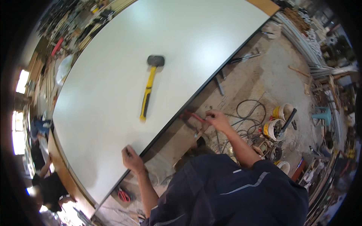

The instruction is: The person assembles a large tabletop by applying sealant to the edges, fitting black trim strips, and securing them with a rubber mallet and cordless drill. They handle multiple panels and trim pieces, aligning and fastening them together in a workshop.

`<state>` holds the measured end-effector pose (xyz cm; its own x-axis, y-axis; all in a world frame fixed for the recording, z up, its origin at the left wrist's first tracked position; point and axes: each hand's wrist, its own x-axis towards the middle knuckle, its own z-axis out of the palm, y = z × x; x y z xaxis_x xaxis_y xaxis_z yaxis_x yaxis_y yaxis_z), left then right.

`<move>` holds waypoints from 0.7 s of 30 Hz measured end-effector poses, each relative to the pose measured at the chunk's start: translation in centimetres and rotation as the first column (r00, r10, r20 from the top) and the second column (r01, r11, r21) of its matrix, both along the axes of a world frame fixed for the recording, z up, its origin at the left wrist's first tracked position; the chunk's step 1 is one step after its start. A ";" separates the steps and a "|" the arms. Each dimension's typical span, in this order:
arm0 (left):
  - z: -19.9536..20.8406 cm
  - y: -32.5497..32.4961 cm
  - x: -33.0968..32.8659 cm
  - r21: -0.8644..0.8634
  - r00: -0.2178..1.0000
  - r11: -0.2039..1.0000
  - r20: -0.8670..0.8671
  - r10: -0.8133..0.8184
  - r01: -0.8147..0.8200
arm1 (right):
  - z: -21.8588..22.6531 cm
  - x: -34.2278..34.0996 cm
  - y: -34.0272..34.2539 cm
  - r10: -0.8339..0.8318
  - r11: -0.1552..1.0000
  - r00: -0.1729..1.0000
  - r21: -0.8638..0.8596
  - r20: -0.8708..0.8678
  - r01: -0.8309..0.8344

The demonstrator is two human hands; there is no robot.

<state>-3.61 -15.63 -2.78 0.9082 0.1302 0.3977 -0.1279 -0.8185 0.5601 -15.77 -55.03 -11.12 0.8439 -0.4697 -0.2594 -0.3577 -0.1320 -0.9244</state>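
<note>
Head view showed the board (109, 60) reaching far and left, the mallet (148, 89) lying on it. My left hand (132, 160) was curled at its near edge, my right hand (217, 119) bent beside a red bar (197, 116); whether either gripped anything, I couldn't tell.

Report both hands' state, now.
Left hand: curled closed at the edge of the white panel; can't tell if holding anything.
Right hand: curled; can't tell if closed or holding anything.

Mallet (148, 88) on tbl (105, 86), cables (247, 129) L of buckets (269, 130)
</note>
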 end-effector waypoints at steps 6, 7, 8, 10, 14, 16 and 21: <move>0.2 -1.0 0.2 0.067 1.000 0.998 0.008 -0.018 0.018 | 0.4 0.4 0.8 0.294 0.935 0.943 -0.157 -0.154 -0.317; 0.1 -1.1 0.4 0.078 0.999 0.996 0.031 -0.032 0.029 | 0.4 0.0 1.2 0.306 0.936 0.940 -0.134 -0.151 -0.326; 0.1 -1.2 0.3 0.081 0.999 0.996 0.034 -0.026 0.023 | 0.2 -0.8 1.5 0.265 0.956 0.955 -0.096 -0.133 -0.278; 0.2 -1.4 0.0 0.085 0.999 0.996 0.045 -0.019 0.015 | -0.4 -2.3 2.0 0.174 0.984 0.980 -0.019 -0.096 -0.176; -0.5 -0.3 -0.1 0.100 0.995 0.994 0.087 -0.049 0.041 | -2.6 -7.6 1.0 -0.064 0.990 0.985 0.115 -0.159 0.083; -0.5 0.2 -0.2 0.110 0.993 0.990 0.066 -0.096 0.088 | -3.3 -11.5 0.2 -0.141 0.981 0.953 0.089 -0.269 0.170; 0.0 0.4 -0.3 0.095 0.989 0.986 0.029 -0.142 0.138 | -8.0 -23.1 1.5 -0.329 0.915 0.812 0.049 -0.482 0.400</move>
<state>-3.87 -15.20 -2.78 0.8998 -0.0364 0.4347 -0.2637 -0.8392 0.4755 -38.85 -53.54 -19.09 0.3871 -0.6475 -0.6564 -0.7361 0.2116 -0.6429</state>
